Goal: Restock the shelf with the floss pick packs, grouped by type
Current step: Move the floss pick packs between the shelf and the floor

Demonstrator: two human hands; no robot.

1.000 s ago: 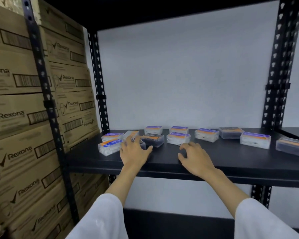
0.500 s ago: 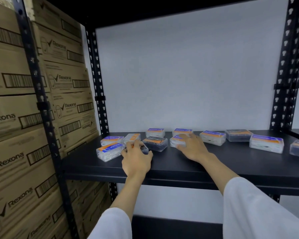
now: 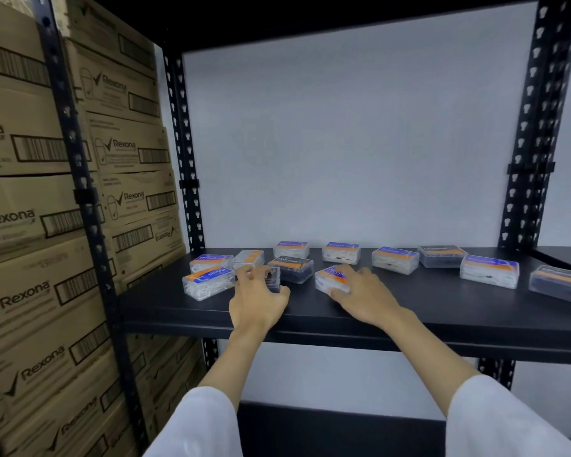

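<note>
Left hand: the left hand point(image 3: 257, 301) reaches over the shelf's front edge, fingers curled round a small dark pack point(image 3: 272, 278) that it holds from above; the pack is mostly hidden by the fingers.
Packs left of that hand: a clear pack of white picks labelled "Round" point(image 3: 208, 282) lies just beside the fingers, with a second white-pick pack point(image 3: 210, 261) and a clear pack with an orange label point(image 3: 248, 258) behind it.
Between the hands: a dark "Charcoal" pack point(image 3: 290, 268) lies flat just behind the left hand's fingers.
Right hand: the right hand point(image 3: 363, 296) lies palm down on a white-pick pack point(image 3: 332, 279), fingers spread and fairly straight on its lid and the thumb against its near side; a firm grip cannot be made out through the blur.
Back row: two white-pick packs point(image 3: 291, 249) point(image 3: 341, 252) sit near the wall behind the hands.
Packs right of the hands: a white-pick pack point(image 3: 395, 259), a dark pack point(image 3: 440, 256), another white-pick pack point(image 3: 489, 270) and a dark pack at the frame edge point(image 3: 561, 283), all apart from one another and from the hands.
Surface: a black shelf board point(image 3: 409, 308) in a black perforated metal rack point(image 3: 534, 133).
Room: a pale wall point(image 3: 343, 143) behind; stacked brown "Rexona" cartons point(image 3: 23, 225) fill the bay on the left.
Person: white sleeves point(image 3: 198, 427), forearms bare.
</note>
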